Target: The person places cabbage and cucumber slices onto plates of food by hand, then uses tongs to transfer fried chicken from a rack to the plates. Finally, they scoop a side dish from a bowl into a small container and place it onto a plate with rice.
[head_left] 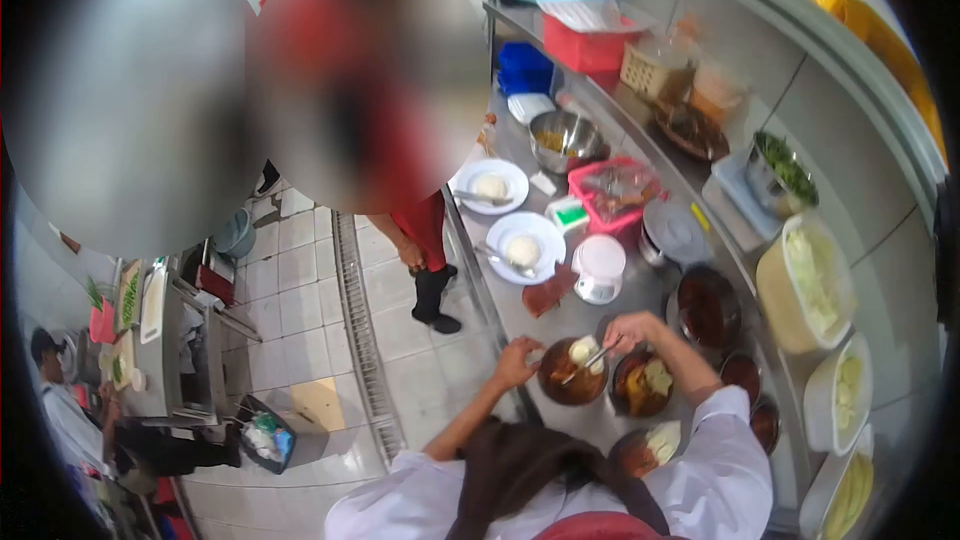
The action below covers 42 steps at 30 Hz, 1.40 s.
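Note:
My right hand [630, 331] is closed around the handle of a metal spoon [583, 365], whose end dips into a dark bowl [572, 392] of reddish-brown food with a white piece on top. At the left rim of that bowl, my left hand [517, 361] is closed with its fingers on the edge. Just right of it stands a second bowl [640, 405] holding brown sauce and yellowish pieces. Nearer my body is another bowl [632, 455] with pale food in it, partly hidden by my arm.
Two white plates [549, 265] with rice and spoons, a kitchen scale [599, 265] and a pink basket [590, 185] stand farther along the steel counter [520, 315]. Tubs of cut vegetables [805, 280] line the right shelf. People stand left; a bin [270, 445] sits on the floor.

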### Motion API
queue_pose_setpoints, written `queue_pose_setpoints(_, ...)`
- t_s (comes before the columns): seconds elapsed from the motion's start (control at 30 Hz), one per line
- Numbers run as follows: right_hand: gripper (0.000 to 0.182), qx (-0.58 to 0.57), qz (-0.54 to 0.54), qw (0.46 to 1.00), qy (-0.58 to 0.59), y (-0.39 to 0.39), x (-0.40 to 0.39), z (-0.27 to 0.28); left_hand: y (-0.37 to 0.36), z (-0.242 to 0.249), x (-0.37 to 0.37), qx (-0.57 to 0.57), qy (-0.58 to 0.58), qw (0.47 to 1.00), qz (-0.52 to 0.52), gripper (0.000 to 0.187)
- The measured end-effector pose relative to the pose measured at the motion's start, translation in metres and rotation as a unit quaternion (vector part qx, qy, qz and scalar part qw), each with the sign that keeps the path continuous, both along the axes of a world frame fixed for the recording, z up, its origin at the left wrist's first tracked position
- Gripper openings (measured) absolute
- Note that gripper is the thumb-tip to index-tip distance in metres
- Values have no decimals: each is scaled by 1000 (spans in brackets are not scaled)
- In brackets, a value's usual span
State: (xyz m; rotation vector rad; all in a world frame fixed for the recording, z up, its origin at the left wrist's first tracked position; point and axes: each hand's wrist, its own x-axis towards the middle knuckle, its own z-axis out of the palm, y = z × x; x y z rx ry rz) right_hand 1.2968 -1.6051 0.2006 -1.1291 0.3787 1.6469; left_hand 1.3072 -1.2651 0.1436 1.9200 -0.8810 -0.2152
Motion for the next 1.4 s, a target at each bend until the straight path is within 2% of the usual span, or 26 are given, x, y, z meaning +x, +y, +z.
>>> queue_pose_setpoints(0.03,29,45,10,999,16,-15,5,-15,-1,-19,3,1,-24,1000,-2,43)
queue_pose_setpoints(0.07,27,4,10,998,-67,-40,9,-36,-1,-39,7,46,-24,999,7,51)
queue_pose_setpoints(0.1,24,-118,48,978,-168,-18,0,12,-1,-53,9,40,7,997,62,55)
queue_pose_setpoints(0.13,23,-68,119,954,-267,-25,-15,2,1,-49,15,61,29,997,45,52)
queue_pose_setpoints(0.17,22,-28,177,912,-369,-32,-30,-8,-1,-47,19,18,32,999,23,49)
queue_pose_setpoints(0.2,22,8,74,944,-321,-42,-52,-12,-1,-13,15,-26,29,999,9,43)
queue_pose_setpoints(0.23,22,-128,-105,980,-109,-4,-76,51,-4,4,15,-68,-20,997,-29,40)
queue_pose_setpoints(0.27,24,-25,-155,977,-143,-2,-97,52,-6,14,8,-73,38,996,-27,38)
queue_pose_setpoints(0.33,24,15,-214,964,-156,-4,-138,66,-5,14,8,-38,39,998,-30,37)
queue_pose_setpoints(0.37,26,-75,-259,947,-177,-3,-162,76,-7,22,1,-43,45,998,-28,36)
queue_pose_setpoints(0.43,28,-61,-268,947,-165,-4,-207,93,-8,25,-7,-26,43,998,-35,35)
queue_pose_setpoints(0.5,28,-52,-281,939,-191,-6,-252,95,-8,23,-12,-36,31,998,-50,35)
queue_pose_setpoints(0.6,28,-51,-327,930,-158,-5,-322,94,-14,26,-27,-28,17,997,-64,31)
queue_pose_setpoints(0.7,28,-90,-332,935,-88,-10,-364,91,-28,33,-41,-30,24,997,-73,28)
queue_pose_setpoints(0.8,28,-111,-280,953,-37,-18,-375,79,-35,38,-64,-70,74,990,-93,27)
queue_pose_setpoints(0.93,31,-159,-188,968,53,-35,-352,49,-32,43,-98,-82,99,985,-115,27)
queue_pose_setpoints(1.0,33,-126,-137,980,74,-40,-324,29,-28,40,-115,-88,116,982,-121,28)
queue_pose_setpoints(1.03,34,-95,-88,987,92,-42,-306,27,-19,56,-131,-13,77,991,-107,29)
queue_pose_setpoints(1.07,36,-85,-57,992,79,-41,-296,25,-15,55,-138,-6,92,989,-115,29)
queue_pose_setpoints(1.23,38,-73,-37,995,65,-59,-264,14,5,46,-157,52,103,986,-120,31)
queue_pose_setpoints(1.3,38,-65,-95,991,71,-64,-263,16,9,45,-164,50,120,985,-111,32)
queue_pose_setpoints(1.4,39,-107,-107,988,44,-66,-274,24,-9,41,-175,56,115,980,-150,33)
